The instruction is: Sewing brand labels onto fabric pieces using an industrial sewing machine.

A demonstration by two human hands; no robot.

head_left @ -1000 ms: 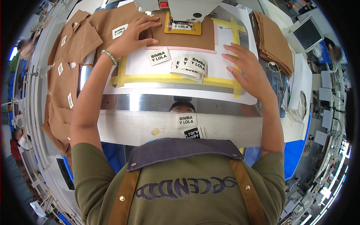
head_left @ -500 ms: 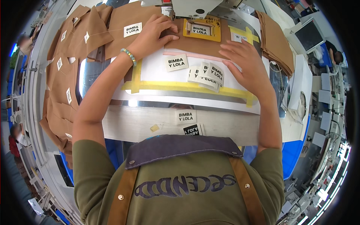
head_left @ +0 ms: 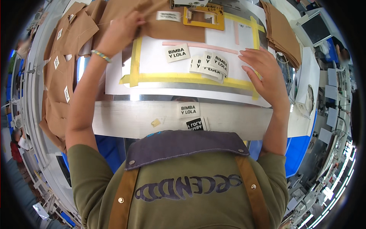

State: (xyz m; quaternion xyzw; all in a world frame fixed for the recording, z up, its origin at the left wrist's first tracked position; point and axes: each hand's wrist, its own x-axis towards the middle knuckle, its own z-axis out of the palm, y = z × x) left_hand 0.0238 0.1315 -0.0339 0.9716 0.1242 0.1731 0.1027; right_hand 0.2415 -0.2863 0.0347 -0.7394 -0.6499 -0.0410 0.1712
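My left hand [head_left: 124, 32], with a beaded bracelet at its wrist, is closed on a brown fabric panel [head_left: 171, 30] at the far left of the work plate; motion smears its fingertips a little. A white label [head_left: 168, 16] lies on that panel, to the left of a yellow clamp frame [head_left: 220, 22] under the machine head [head_left: 190, 3]. My right hand [head_left: 265, 74] hovers or rests at the plate's right side, fingers stretched out and holding nothing. Beside it lie a fanned pile of white labels [head_left: 219, 65] and a single label [head_left: 177, 52].
Yellow tape [head_left: 164, 77] borders the white work plate. Brown panels with labels [head_left: 57, 84] are heaped at left; a stack of brown panels [head_left: 280, 34] lies at right. Another label [head_left: 188, 110] sits on the table's near edge. A screen [head_left: 315, 30] and white box [head_left: 307, 82] stand at right.
My left hand has pulled the brown panel leftward, so its label has come out of the yellow frame. My right hand has moved right, off the panel.
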